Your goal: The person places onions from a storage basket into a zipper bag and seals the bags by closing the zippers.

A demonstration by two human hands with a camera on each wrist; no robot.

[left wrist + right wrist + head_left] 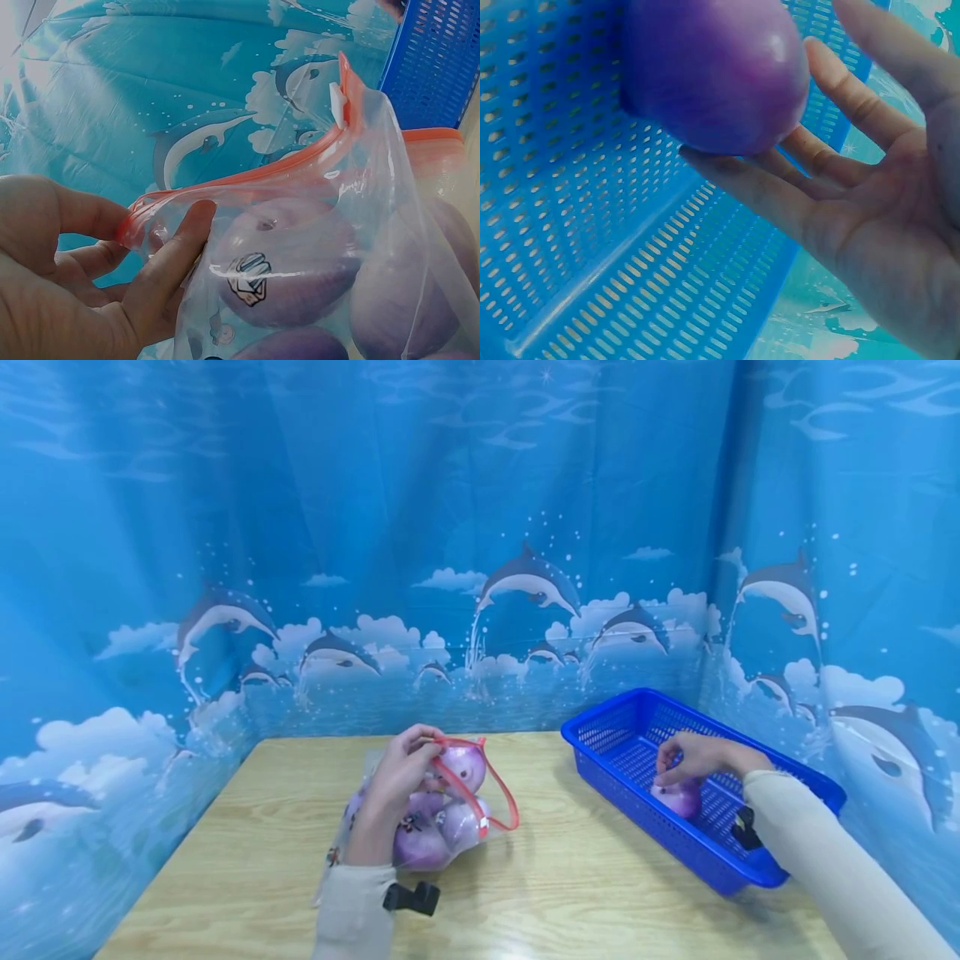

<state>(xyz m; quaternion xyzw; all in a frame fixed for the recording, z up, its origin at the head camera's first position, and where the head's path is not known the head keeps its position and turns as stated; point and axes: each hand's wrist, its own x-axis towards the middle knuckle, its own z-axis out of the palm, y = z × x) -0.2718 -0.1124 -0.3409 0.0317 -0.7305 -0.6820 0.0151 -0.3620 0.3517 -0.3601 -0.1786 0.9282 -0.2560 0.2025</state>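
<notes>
My left hand (405, 768) pinches the red zip edge of a clear zip bag (300, 161) at the top left corner. Inside the bag are several purple onions (289, 259), and its mouth gapes between the red strips. Over at the right, my right hand (693, 756) reaches into a blue basket (637, 810). A single purple onion (720, 75) is in the basket beneath that hand. In the right wrist view, the extended fingers (757, 187) lie along the onion's side, and the hand is spread rather than wrapped round it.
The bag lies on a light wood table (547, 860), left of the basket. A blue curtain (420, 527) with dolphins stands behind the table and along its sides. Each sleeve carries a small black mount (412, 898) near the wrist.
</notes>
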